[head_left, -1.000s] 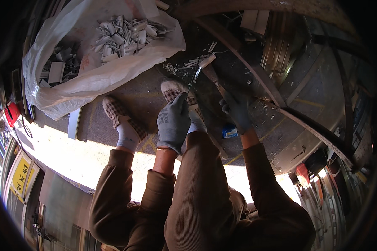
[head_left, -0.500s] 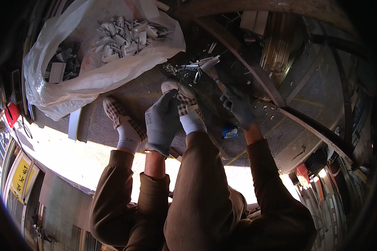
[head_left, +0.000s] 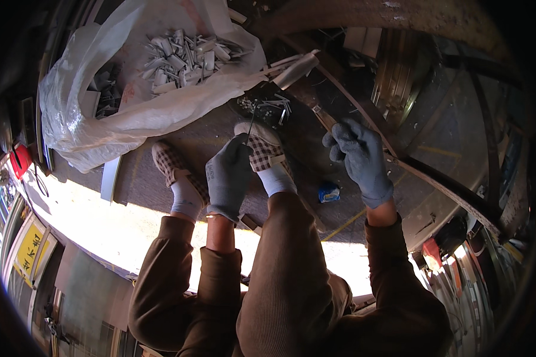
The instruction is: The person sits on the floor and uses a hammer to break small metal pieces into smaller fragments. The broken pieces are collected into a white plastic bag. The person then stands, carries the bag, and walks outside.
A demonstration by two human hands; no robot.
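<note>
My left hand (head_left: 228, 174), in a grey work glove, is closed around a thin dark rod (head_left: 252, 122) that points up and away beside my right shoe. My right hand (head_left: 360, 159), also gloved, grips a wooden-handled tool (head_left: 323, 118) with a dark, flat-looking blade; its exact kind is unclear. On its far end lie silvery metal offcuts (head_left: 296, 70), raised by the right rim of a white plastic bag (head_left: 161, 124). Inside the bag is a heap of similar offcuts (head_left: 184, 62). Small pale bits and strips (head_left: 274, 109) lie on the ground below the tool.
A dark metal frame bar (head_left: 446, 185) runs diagonally along my right side, with a thick rusty beam (head_left: 393, 12) across the far side. A blue packet (head_left: 328, 192) lies on the ground between my right leg and right arm. My checked shoes (head_left: 168, 160) stand before the bag.
My right hand has risen and shifted right, lifting the tool with offcuts on it from the ground toward the bag's rim. Some strips stayed on the ground. My left hand is nearly unmoved.
</note>
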